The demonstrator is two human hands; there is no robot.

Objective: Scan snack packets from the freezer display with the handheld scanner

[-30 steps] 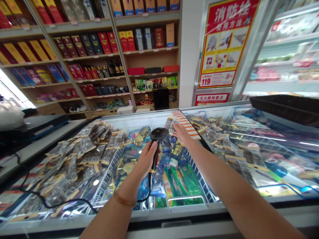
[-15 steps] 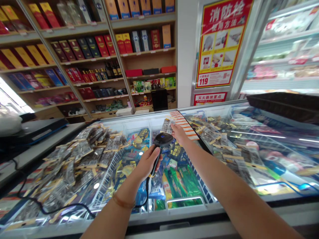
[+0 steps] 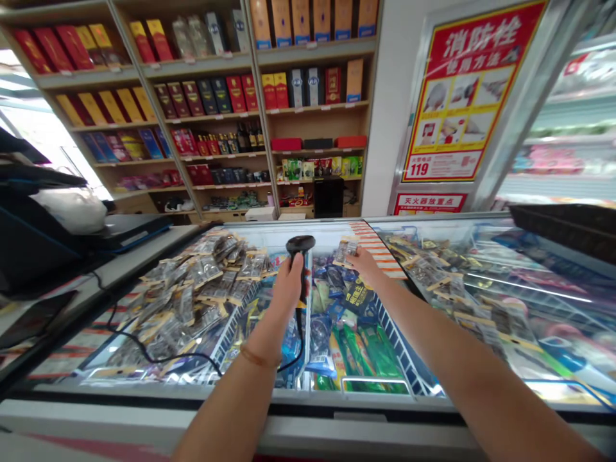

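Note:
My left hand is wrapped round the handle of a black barcode scanner, held upright above the freezer with its cable hanging below. In my right hand is a small clear packet with a tan strip along its edge, gripped at its right side. The scanner's head and the packet are apart, the scanner to the left. Many similar packets lie heaped on the freezer's glass at the left, and another pile of packets lies at the right.
Beneath my hands the chest freezer holds green packages and blue bags in white wire baskets. A black cable runs across the left side. A black tray sits at the right. Shelves of boxed goods stand behind.
The view has turned left. The scanner has moved away from the packet and now stands more upright. Both hands keep their hold.

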